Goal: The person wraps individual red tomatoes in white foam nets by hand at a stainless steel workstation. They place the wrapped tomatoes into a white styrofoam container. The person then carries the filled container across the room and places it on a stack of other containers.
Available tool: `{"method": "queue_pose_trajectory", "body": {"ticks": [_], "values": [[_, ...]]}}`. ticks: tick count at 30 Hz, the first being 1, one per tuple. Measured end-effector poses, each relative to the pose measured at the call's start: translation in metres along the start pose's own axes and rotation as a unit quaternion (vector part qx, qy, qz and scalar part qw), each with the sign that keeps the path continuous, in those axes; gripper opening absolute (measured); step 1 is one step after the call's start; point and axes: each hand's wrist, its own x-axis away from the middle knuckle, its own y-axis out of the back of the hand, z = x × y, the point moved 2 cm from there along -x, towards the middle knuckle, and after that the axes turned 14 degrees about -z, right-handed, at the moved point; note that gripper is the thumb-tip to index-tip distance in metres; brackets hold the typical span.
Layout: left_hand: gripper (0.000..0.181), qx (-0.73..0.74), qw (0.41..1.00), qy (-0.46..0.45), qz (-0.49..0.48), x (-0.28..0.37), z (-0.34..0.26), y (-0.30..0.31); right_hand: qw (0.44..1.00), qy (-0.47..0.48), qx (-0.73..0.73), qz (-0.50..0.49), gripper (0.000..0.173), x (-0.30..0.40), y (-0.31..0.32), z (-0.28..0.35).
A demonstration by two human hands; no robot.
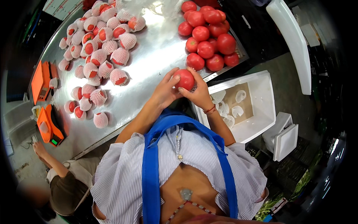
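Note:
Both my hands hold one red tomato [185, 79] above the near edge of the metal table [151, 53]. My left hand [167, 89] cups its left side, and my right hand [199, 91] grips it from the right. A bit of white foam netting seems to show under the tomato by my right fingers; how far it wraps the fruit is hidden. Just beyond my right hand is a pile of bare red tomatoes [205, 49]. On the left of the table lie many tomatoes in white foam net sleeves [107, 46], red showing through their openings.
Right of me stands a white foam box [261, 103] with several loose foam nets [237, 111] inside. Two orange scales [46, 126] sit at the table's left end, near a seated person's hand [40, 149]. A smaller white foam box [285, 142] stands on the floor at right.

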Motion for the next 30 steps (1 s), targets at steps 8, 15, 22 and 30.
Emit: {"method": "queue_pose_trajectory", "body": {"ticks": [8,15,22,30], "values": [[0.050,-0.003,0.992,0.005,0.123,-0.053,-0.007,-0.026,0.976,-0.159,-0.089,-0.122,0.055,0.033,0.042,-0.048],[0.051,-0.161,0.974,-0.089,0.133,-0.094,-0.033,-0.088,0.983,-0.123,-0.105,-0.085,0.038,0.024,-0.067,-0.046],[0.062,-0.257,0.944,-0.025,0.206,-0.061,0.007,-0.111,0.962,-0.203,-0.073,-0.167,0.034,0.076,0.131,-0.075],[0.051,-0.317,0.918,0.135,0.195,-0.110,0.162,-0.177,0.868,-0.231,0.410,-0.158,0.031,0.136,0.293,-0.311]]}}
